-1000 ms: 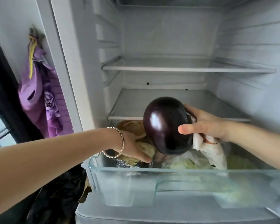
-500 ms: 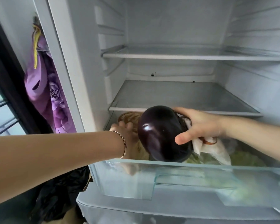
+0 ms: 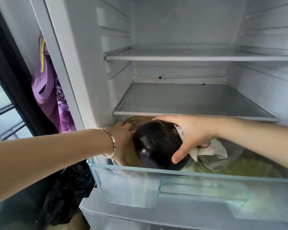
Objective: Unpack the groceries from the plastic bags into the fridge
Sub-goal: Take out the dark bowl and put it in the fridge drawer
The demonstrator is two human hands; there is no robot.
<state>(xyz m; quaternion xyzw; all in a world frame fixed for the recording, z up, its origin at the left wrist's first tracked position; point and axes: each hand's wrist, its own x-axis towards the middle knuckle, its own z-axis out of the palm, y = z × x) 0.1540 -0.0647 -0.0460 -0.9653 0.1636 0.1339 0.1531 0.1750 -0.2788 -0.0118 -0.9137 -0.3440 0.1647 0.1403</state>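
**Aubergine on its way into the crisper drawer**

The open fridge (image 3: 181, 30) fills most of the frame, and its clear crisper drawer (image 3: 206, 175) is pulled out across the lower half. At the centre, low in the drawer, is the dark aubergine (image 3: 155, 143). Its long axis runs away from the camera, with the blunt end nearest and tipped down toward the front rim.

The right hand (image 3: 191, 135) enters from the right edge and forms the grip. Its fingers are spread over the top and its thumb is curled round the near side, so the aubergine sits below and left of the palm.

The left hand (image 3: 123, 138) reaches in from the lower left onto a brownish item (image 3: 136, 120) just beside the aubergine. Whether it grasps that item cannot be told. The likely next move is a short lowering into the gap between that item and the white wrapper (image 3: 213, 150).
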